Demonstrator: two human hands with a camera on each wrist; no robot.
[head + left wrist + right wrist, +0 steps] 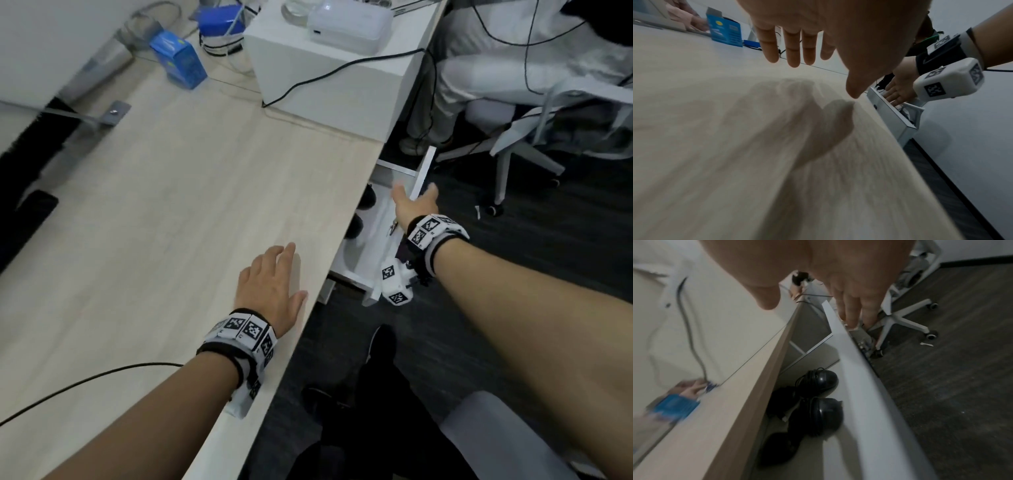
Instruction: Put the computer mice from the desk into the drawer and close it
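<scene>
Black computer mice (813, 402), cords wrapped, lower centre inside open drawer (859, 386); right hand (416, 202) fingers straight on front panel, left hand (270, 287) flat on desk (171, 205); risk: hard shove jolts the mice, cord snags.

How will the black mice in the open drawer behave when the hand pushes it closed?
The mice are rounded and lie loose on the smooth drawer floor, so they probably slide. Their wound cables may damp this. The right hand rests on the front panel.
</scene>
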